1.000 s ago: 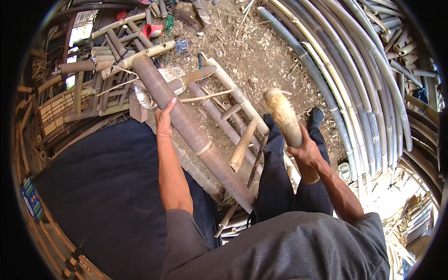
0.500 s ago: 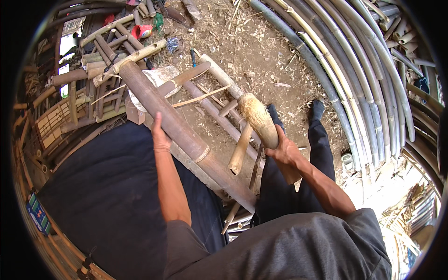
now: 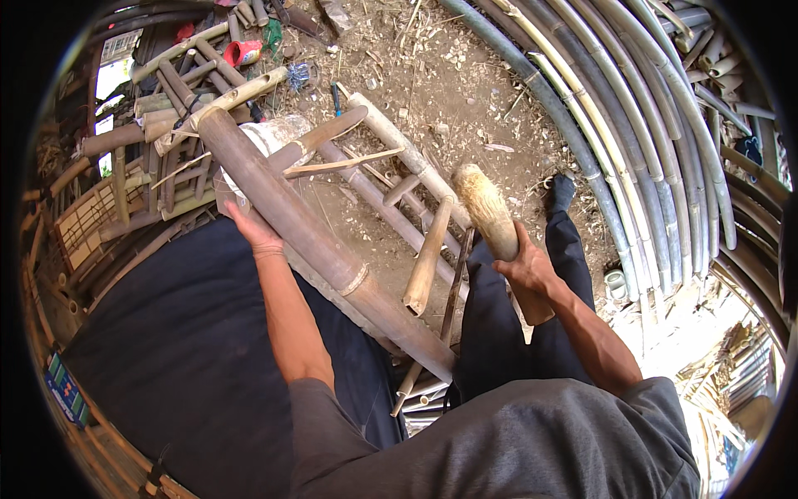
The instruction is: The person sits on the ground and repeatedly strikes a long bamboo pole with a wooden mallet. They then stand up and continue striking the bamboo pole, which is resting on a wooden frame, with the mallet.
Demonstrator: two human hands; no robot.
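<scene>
A thick brown bamboo pole slants across in front of me, from the upper left down to my lap. My left hand lies at its left edge, palm up with fingers stretched out; the pole partly hides it, and I cannot tell whether it bears any weight. My right hand is wrapped round a heavy wooden club, held tilted over my legs, its upper end pale and frayed. Between pole and club, a shorter pale bamboo piece juts toward me with a hollow end.
Behind the pole, a ladder-like bamboo frame lies on the chip-strewn ground. A blue-handled tool, a red container and blue strands are beyond. Long bamboo poles line the right. Dark cloth covers the left foreground.
My left hand has shifted up-left along the pole and its fingers have opened out. My right hand has moved the club slightly right, away from the pole.
</scene>
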